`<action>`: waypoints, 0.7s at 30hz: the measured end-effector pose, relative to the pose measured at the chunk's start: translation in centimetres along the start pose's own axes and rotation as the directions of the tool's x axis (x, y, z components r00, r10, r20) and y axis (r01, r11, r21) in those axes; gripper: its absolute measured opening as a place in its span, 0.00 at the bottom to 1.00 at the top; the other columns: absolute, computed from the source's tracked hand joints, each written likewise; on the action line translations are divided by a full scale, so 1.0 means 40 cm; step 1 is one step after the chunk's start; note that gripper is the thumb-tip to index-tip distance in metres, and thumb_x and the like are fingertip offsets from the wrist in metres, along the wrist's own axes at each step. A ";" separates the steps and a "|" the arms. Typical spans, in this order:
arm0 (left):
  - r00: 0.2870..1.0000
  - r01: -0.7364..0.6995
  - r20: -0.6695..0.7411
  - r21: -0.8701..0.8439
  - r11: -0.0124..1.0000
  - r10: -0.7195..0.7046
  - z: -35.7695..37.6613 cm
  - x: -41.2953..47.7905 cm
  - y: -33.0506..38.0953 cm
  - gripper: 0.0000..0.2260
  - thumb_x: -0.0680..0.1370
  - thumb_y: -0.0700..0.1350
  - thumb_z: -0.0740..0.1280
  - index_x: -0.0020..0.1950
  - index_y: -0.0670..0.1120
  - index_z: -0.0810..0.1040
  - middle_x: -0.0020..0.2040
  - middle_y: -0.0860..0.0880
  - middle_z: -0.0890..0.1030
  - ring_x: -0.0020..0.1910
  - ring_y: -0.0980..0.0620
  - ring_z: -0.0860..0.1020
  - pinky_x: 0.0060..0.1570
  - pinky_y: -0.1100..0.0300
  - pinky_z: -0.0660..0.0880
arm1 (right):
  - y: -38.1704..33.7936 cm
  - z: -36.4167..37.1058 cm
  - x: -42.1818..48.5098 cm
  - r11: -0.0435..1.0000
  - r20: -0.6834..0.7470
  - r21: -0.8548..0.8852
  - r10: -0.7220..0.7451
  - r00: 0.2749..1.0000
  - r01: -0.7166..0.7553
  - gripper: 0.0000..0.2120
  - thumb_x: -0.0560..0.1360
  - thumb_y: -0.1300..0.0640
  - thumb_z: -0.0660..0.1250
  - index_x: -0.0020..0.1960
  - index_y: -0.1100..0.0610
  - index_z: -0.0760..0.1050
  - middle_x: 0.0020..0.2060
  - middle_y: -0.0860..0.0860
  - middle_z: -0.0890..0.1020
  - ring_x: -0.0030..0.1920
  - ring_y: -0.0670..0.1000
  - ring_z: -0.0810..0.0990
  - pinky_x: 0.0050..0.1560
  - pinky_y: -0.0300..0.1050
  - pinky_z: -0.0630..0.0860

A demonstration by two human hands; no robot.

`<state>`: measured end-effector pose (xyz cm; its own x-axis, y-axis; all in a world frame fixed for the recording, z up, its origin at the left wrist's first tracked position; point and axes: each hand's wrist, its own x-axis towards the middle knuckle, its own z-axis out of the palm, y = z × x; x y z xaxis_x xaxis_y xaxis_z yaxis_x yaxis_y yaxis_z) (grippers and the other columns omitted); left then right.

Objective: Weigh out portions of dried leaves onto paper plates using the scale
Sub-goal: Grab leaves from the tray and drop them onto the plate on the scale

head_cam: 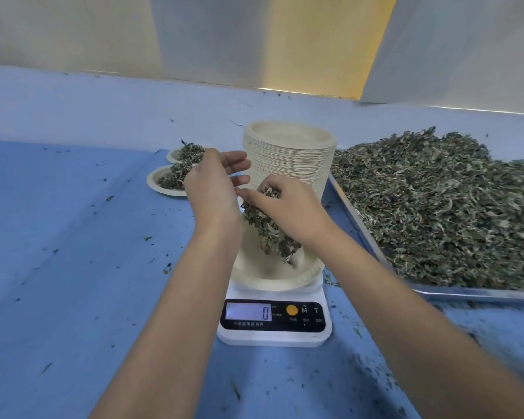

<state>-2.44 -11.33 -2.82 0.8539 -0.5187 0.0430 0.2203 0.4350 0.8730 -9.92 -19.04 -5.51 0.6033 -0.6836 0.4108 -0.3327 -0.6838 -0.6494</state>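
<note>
A white digital scale (274, 320) sits in front of me, its display reading 0. A paper plate (256, 275) rests on it. My right hand (288, 208) grips a bunch of dried leaves (265, 226) just above the plate, with some leaves hanging down toward it. My left hand (214, 184) hovers beside the bunch on the left, fingers spread and holding nothing. A metal tray (472, 293) heaped with dried leaves (442, 207) lies to the right.
A tall stack of paper plates (289, 160) stands right behind the scale. Two filled paper plates (164, 182) sit at the back left. Leaf crumbs are scattered over the blue table cover (73, 252). A wall runs along the far table edge.
</note>
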 end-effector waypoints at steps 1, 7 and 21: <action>1.000 0.004 0.002 0.003 1.000 -0.004 0.000 -0.001 0.000 0.15 0.77 0.41 0.55 0.37 0.43 0.79 0.35 0.48 0.82 0.24 0.56 0.72 0.26 0.67 0.69 | -0.001 0.000 -0.001 1.000 0.009 0.005 0.005 1.000 -0.005 0.20 0.74 0.41 0.65 0.38 0.59 0.75 0.30 0.51 0.75 0.32 0.46 0.70 0.31 0.37 0.61; 1.000 0.005 -0.010 0.009 1.000 -0.005 -0.003 -0.002 0.002 0.15 0.77 0.41 0.55 0.36 0.44 0.79 0.32 0.50 0.82 0.25 0.56 0.73 0.31 0.64 0.69 | 0.004 -0.008 -0.002 0.998 0.030 0.066 -0.009 1.000 0.007 0.20 0.80 0.49 0.60 0.35 0.62 0.73 0.24 0.47 0.65 0.25 0.44 0.63 0.28 0.37 0.60; 0.999 0.045 -0.001 0.013 0.999 -0.045 -0.006 -0.002 -0.004 0.15 0.78 0.42 0.55 0.38 0.44 0.80 0.33 0.51 0.82 0.26 0.56 0.73 0.28 0.67 0.68 | 0.017 -0.027 -0.002 0.898 -0.304 0.437 0.199 0.932 -0.049 0.09 0.78 0.52 0.64 0.40 0.49 0.78 0.33 0.40 0.77 0.34 0.40 0.72 0.41 0.39 0.69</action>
<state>-2.45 -11.17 -3.08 0.8434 -0.5373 0.0037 0.2523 0.4021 0.8801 -10.99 -19.72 -5.31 0.2754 -0.8504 0.4483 -0.0121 -0.4694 -0.8829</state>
